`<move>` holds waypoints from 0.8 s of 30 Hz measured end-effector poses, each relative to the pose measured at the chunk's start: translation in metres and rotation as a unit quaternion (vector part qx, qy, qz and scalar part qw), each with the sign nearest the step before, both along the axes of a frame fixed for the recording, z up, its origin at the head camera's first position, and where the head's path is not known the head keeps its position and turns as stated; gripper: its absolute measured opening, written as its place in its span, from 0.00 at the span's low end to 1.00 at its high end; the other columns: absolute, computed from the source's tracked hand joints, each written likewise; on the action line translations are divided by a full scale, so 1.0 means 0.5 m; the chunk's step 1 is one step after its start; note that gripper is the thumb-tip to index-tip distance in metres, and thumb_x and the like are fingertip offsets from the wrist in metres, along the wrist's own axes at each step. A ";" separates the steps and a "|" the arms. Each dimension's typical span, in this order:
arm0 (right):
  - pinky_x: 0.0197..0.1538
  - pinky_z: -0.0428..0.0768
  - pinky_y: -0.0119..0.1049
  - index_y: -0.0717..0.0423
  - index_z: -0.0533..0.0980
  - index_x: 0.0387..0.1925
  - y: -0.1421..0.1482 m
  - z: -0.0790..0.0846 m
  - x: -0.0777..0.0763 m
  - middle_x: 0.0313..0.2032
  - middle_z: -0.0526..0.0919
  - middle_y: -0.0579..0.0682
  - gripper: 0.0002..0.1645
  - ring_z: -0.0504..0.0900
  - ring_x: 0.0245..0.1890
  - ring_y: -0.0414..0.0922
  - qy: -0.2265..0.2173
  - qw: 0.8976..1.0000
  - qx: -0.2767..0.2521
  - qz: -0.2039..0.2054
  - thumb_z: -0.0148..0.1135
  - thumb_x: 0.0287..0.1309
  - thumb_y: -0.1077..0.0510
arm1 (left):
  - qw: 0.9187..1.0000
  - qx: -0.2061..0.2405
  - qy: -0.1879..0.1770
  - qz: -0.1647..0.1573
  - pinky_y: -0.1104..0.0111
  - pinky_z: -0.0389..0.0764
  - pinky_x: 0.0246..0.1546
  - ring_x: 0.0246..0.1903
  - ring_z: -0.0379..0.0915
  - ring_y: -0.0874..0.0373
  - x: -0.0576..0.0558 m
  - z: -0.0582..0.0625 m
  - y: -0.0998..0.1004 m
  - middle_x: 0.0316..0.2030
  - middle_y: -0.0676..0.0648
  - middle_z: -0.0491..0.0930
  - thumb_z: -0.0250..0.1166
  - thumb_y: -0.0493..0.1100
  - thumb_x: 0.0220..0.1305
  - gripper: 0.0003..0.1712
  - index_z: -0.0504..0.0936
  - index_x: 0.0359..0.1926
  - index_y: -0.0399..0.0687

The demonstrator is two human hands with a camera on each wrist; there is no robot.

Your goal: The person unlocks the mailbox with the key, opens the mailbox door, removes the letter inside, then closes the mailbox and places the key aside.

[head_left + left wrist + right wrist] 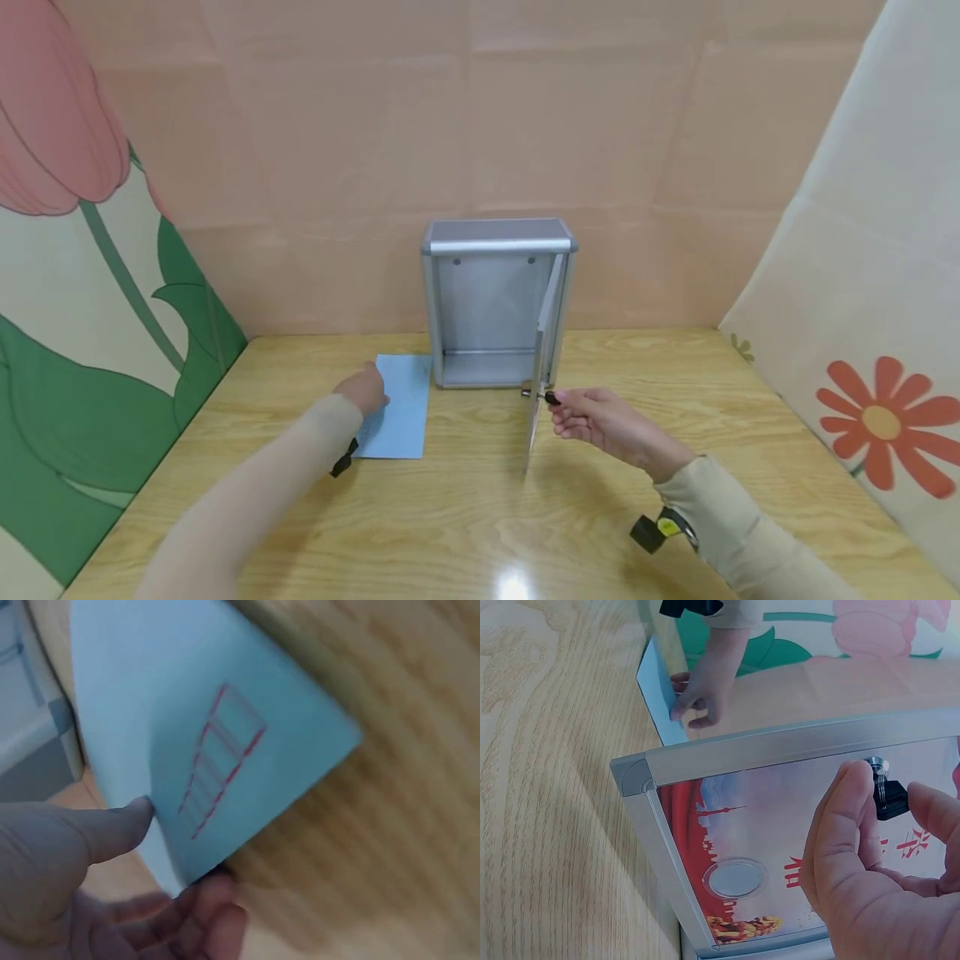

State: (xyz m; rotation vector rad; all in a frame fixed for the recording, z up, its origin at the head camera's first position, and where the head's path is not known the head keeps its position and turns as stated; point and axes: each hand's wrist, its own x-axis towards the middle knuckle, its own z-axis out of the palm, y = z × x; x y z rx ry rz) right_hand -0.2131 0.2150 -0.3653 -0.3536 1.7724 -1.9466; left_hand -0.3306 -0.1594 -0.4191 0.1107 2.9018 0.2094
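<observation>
From here: left hand [363, 392] pinches the paper [408, 408], left of center; right hand [603, 421] grips the key [891, 801] in the door [772, 825], right of center. I'd pinch lightly, avoid creases, steady the door, not twist the key.

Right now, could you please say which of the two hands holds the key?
The right hand, pinching the black key at the open door; the left hand holds blue paper.
</observation>
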 end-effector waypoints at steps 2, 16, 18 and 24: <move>0.42 0.82 0.25 0.62 0.73 0.43 0.000 0.000 0.000 0.35 0.80 0.47 0.14 0.82 0.34 0.36 0.000 1.000 -0.001 0.000 0.47 0.74 0.55 | 0.998 -0.059 0.006 -0.028 0.54 0.83 0.41 0.36 0.82 0.46 0.005 0.006 0.010 0.44 0.31 0.81 0.55 0.43 0.71 0.36 0.52 0.69 0.24; 0.42 0.82 0.26 0.62 0.73 0.43 0.001 0.002 0.000 0.34 0.81 0.46 0.13 0.82 0.34 0.36 -0.005 1.000 -0.004 -0.001 0.47 0.73 0.55 | 0.940 -0.307 0.072 -0.127 0.66 0.78 0.25 0.22 0.70 0.60 0.010 0.006 0.048 0.31 0.48 0.80 0.58 0.39 0.69 0.15 0.75 0.55 0.42; 0.42 0.82 0.26 0.62 0.73 0.43 0.001 0.001 0.000 0.34 0.81 0.47 0.13 0.82 0.34 0.36 -0.006 1.000 -0.005 -0.001 0.48 0.73 0.55 | 0.941 -0.269 0.147 -0.142 0.69 0.76 0.21 0.20 0.69 0.61 0.002 0.010 0.047 0.29 0.49 0.79 0.60 0.41 0.68 0.10 0.79 0.48 0.44; 0.42 0.82 0.26 0.63 0.73 0.43 0.000 0.001 0.001 0.35 0.80 0.47 0.13 0.82 0.34 0.36 -0.007 1.000 -0.008 -0.002 0.48 0.73 0.56 | 0.955 0.084 0.228 -0.168 0.62 0.83 0.37 0.39 0.80 0.51 -0.021 0.028 0.063 0.47 0.42 0.80 0.62 0.42 0.66 0.18 0.73 0.54 0.41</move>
